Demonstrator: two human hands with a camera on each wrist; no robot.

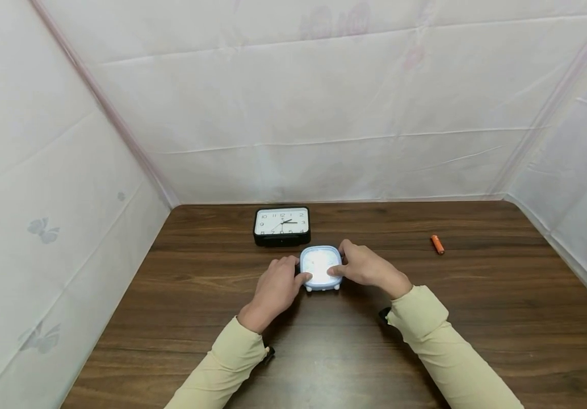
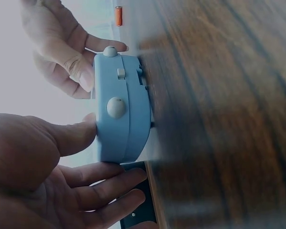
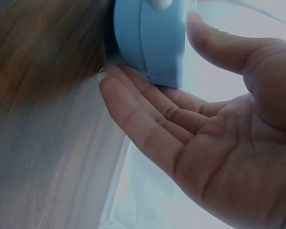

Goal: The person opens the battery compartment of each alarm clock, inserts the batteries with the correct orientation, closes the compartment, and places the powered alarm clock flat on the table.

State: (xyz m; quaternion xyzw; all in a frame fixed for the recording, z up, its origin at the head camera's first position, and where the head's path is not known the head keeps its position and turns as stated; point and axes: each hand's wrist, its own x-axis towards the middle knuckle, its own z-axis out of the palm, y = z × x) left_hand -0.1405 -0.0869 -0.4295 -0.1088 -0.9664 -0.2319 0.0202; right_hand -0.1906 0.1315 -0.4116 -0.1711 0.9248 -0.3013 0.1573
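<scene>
A small light-blue alarm clock [image 1: 320, 262] with round white feet is held between both hands over the table, its face washed out by glare. My left hand [image 1: 277, 286] grips its left side, thumb on the front edge and fingers along the side. From the right, my right hand [image 1: 367, 266] grips it with the thumb on the front and the fingers round the side. The left wrist view shows the clock's underside [image 2: 115, 138] with its feet and a small white switch [image 2: 121, 73]. Just behind stands a black rectangular clock [image 1: 282, 226] with a white dial.
An orange battery [image 1: 437, 244] lies on the dark wooden table [image 1: 196, 318], to the right of the hands. White patterned sheeting [image 1: 324, 113] rises behind the table and along both sides.
</scene>
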